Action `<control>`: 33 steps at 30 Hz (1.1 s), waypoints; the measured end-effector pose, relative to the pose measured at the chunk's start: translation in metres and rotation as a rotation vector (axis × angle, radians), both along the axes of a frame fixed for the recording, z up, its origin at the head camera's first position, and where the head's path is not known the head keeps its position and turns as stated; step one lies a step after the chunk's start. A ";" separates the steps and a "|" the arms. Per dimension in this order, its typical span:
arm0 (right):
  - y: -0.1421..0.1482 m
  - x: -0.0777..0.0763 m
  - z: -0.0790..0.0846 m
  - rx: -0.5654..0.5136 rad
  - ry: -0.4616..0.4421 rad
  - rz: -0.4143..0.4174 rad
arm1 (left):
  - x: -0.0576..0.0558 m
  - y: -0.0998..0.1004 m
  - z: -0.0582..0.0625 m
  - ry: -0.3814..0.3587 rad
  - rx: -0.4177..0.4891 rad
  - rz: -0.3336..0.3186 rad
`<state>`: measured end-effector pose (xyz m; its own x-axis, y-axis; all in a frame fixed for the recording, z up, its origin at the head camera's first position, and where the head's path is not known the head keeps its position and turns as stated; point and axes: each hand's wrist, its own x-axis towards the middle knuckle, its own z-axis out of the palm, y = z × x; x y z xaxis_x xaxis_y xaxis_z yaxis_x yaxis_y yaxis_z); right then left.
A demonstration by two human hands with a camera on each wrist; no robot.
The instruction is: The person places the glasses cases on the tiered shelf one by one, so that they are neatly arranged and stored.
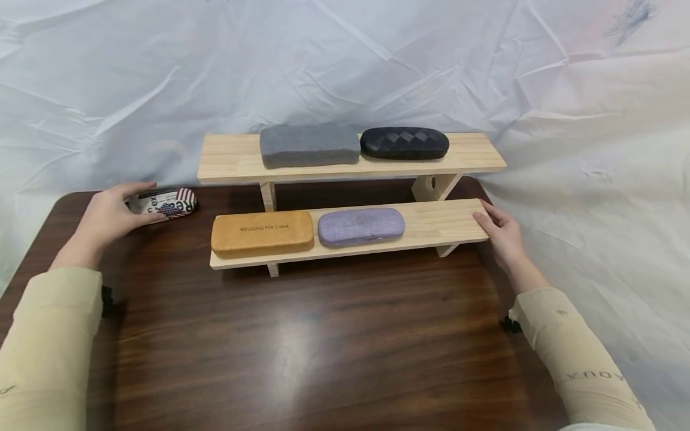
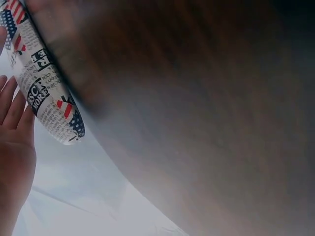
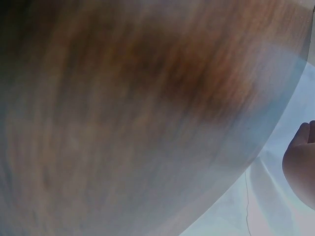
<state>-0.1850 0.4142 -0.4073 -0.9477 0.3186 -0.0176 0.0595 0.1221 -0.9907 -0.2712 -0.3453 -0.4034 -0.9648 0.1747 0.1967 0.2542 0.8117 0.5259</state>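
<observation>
At the left of the head view, my left hand holds a glasses case printed with flags and lettering, thumb in front and fingers behind. The left wrist view shows the same glasses case beside my fingers. My right hand pinches the right end of the lower board of a two-tier wooden shelf, thumb on top; its other fingers are partly hidden. On the lower board lie a tan glasses case and a lilac one. The right wrist view shows only part of that hand.
A grey glasses case and a black checked glasses case lie on the upper board. The shelf stands on a dark wooden table with rounded corners. A wrinkled white sheet hangs behind and at the right.
</observation>
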 end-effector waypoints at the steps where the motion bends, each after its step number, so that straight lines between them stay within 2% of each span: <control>1: 0.000 0.000 0.000 -0.007 0.002 -0.001 | -0.001 -0.001 -0.001 -0.007 -0.006 -0.003; 9: -0.001 0.002 0.001 -0.020 0.017 0.007 | -0.007 -0.004 -0.004 -0.041 -0.103 -0.033; 18: -0.002 0.002 0.001 -0.021 0.036 0.013 | -0.003 -0.001 -0.003 -0.057 -0.135 -0.043; 25: -0.002 0.004 0.000 -0.013 0.024 0.005 | 0.013 -0.003 0.003 -0.055 -0.200 -0.045; 33: -0.001 0.002 0.001 0.000 0.013 0.002 | 0.044 -0.008 0.011 0.040 -0.206 -0.045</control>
<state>-0.1831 0.4137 -0.4065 -0.9484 0.3169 -0.0053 0.0463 0.1221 -0.9914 -0.2272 -0.3532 -0.3926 -0.9471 0.2583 0.1906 0.3104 0.8884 0.3382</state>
